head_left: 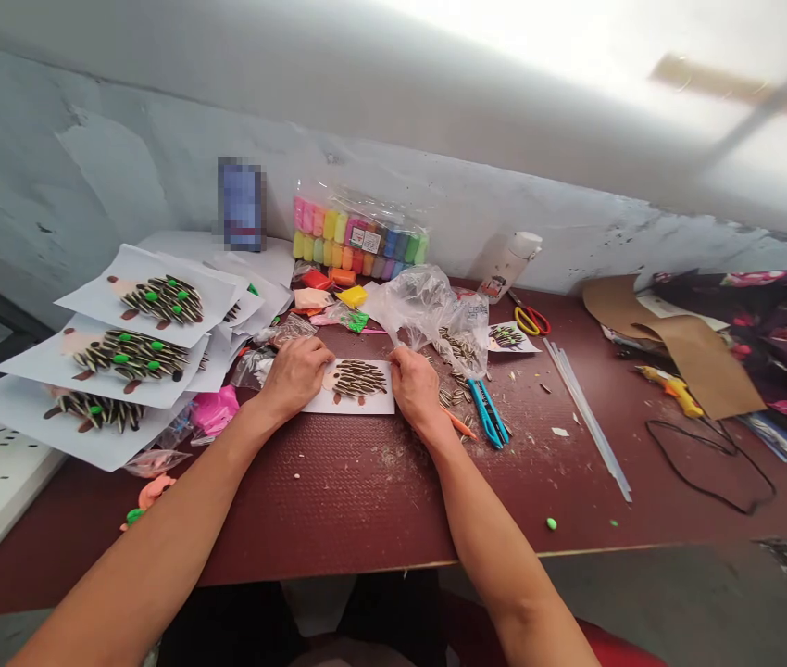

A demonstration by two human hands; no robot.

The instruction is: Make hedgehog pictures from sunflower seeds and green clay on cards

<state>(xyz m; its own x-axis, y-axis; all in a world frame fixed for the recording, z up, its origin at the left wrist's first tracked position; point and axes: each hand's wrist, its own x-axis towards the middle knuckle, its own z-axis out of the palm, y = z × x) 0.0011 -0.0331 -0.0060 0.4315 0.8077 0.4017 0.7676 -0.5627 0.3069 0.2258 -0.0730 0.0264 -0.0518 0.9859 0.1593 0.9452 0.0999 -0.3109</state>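
A white card [324, 404] with a hedgehog picture made of striped sunflower seeds lies on the table between my hands. My left hand [298, 372] is closed at its left edge, fingers curled over the upper corner. On the opposite side my right hand [414, 382] pinches the card's right edge, thumb and fingers pressed together. The hedgehog has a pale face and brown feet, and shows no green dots. Beside my right hand are loose sunflower seeds [459, 352], partly in a clear plastic bag [421, 301], an orange pen-like object [459, 423] and a teal utility knife [487, 414].
Finished-looking hedgehog cards with green dots [150, 357] are stacked at left, near pink clay [214, 409]. A pack of coloured clay [362, 236] leans on the wall. Scissors [530, 320], a white bottle [510, 267], glue sticks [588, 421] and a corded glue gun [675, 391] lie rightward.
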